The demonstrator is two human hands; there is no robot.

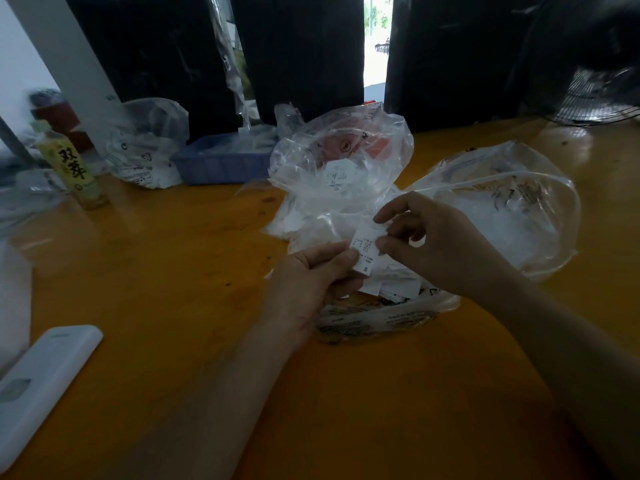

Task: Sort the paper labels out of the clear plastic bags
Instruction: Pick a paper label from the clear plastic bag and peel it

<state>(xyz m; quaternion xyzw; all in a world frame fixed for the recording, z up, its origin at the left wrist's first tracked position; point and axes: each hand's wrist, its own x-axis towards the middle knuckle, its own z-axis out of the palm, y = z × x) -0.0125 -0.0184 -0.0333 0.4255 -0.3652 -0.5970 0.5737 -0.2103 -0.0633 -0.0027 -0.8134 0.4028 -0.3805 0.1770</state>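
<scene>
A small white paper label (pixel 365 250) with black print and an "S" is held above the table between both hands. My left hand (pixel 308 282) pinches its left edge with thumb and fingers. My right hand (pixel 419 237) pinches its right edge. Under the hands lies a printed clear plastic bag (pixel 377 317) with several loose white labels (pixel 394 289) spilling on it. Behind stands a crumpled clear bag (pixel 343 161) with labels inside, and a large open clear bag (pixel 512 209) lies to the right.
On the orange wooden table (pixel 173 258) a blue plastic basket (pixel 221 164) sits at the back, with another label-filled bag (pixel 145 147) to its left. A yellow bottle (pixel 69 164) stands far left, a white remote-like device (pixel 45 379) near left, a fan (pixel 595 95) back right.
</scene>
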